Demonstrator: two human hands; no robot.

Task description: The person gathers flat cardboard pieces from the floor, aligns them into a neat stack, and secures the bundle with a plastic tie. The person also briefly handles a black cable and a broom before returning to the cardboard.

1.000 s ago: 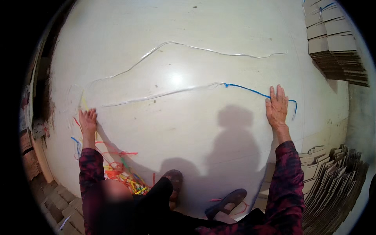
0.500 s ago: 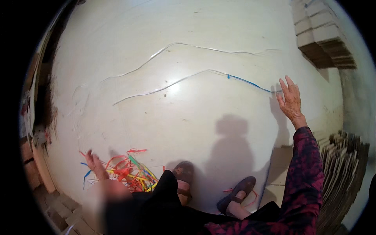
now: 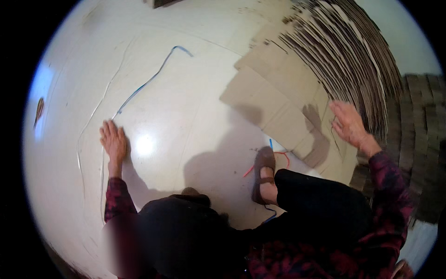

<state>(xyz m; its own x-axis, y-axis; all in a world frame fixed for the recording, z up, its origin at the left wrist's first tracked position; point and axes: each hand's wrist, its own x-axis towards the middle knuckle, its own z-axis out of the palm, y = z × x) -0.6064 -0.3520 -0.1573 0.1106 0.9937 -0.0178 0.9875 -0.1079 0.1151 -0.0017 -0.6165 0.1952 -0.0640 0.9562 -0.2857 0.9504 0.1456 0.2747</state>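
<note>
My left hand (image 3: 113,142) is open, fingers stretched out above the pale floor, with nothing visible in it. By its fingertips runs a clear plastic strap (image 3: 102,174), which joins a blue strap (image 3: 147,83) that bends at its far end. Farther left lies a second clear strap (image 3: 104,96), roughly alongside the first. At the right, my right hand (image 3: 349,124) is open and empty, its fingers reaching toward a leaning row of flat cardboard sheets (image 3: 334,56). Whether it touches them I cannot tell.
Flat cardboard pieces (image 3: 274,97) lie on the floor before the row. Another stack of brown cardboard (image 3: 423,139) stands at the far right. Red strap scraps (image 3: 285,160) lie beside my shoe (image 3: 264,162). A small brown object (image 3: 39,111) is at the far left.
My view has turned to the right, toward the cardboard row. My left hand has left the pile of coloured strap scraps and is beside the clear strap. My right hand is now away from the blue strap.
</note>
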